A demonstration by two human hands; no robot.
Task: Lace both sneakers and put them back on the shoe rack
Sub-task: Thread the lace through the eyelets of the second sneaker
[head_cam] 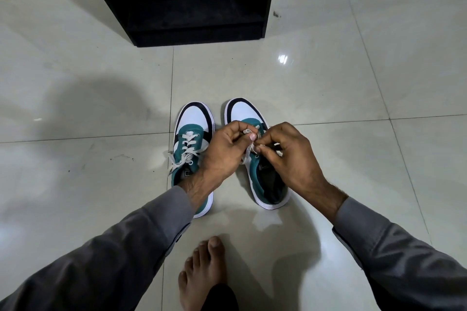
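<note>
Two teal, white and black sneakers stand side by side on the tiled floor, toes pointing away from me. The left sneaker (192, 131) has its white lace threaded and tied. Over the right sneaker (244, 111) both hands meet. My left hand (222, 151) pinches the white lace (249, 150) between thumb and fingers, and my right hand (290, 156) grips the same lace just beside it. Most of the right sneaker's eyelets are hidden behind my fingers. The black shoe rack (192, 7) stands straight ahead beyond the shoes.
My bare foot (202, 272) rests on the floor close to me, below the sneakers. Pale glossy tiles (353, 83) spread out on all sides of the shoes. The rack's lowest shelf is dark and open toward me.
</note>
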